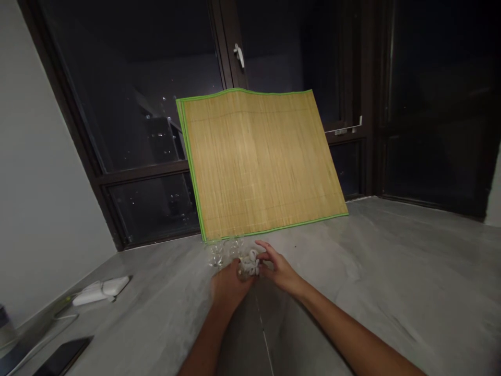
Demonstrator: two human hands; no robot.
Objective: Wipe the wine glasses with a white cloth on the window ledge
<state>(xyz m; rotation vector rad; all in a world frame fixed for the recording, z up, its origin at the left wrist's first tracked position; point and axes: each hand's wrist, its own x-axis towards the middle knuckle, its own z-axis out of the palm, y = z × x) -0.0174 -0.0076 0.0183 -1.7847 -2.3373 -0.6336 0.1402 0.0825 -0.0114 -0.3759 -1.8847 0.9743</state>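
Observation:
My left hand (pixel 230 284) is wrapped round a small clear glass container (pixel 243 268), low in the middle of the view. White cord-like pieces (pixel 253 261) show at its right end, where the fingers of my right hand (pixel 277 267) pinch them. Whether the white pieces are inside the container or at its mouth is too small to tell. Just beyond my left hand stand clear glasses (pixel 216 255), close together on the grey stone surface (pixel 352 292).
A bamboo mat (pixel 262 162) with green edging leans upright against the dark window. At the left lie a white power strip (pixel 100 290) with a cable and a dark phone (pixel 63 357). A cylindrical object (pixel 7 334) stands at the left edge.

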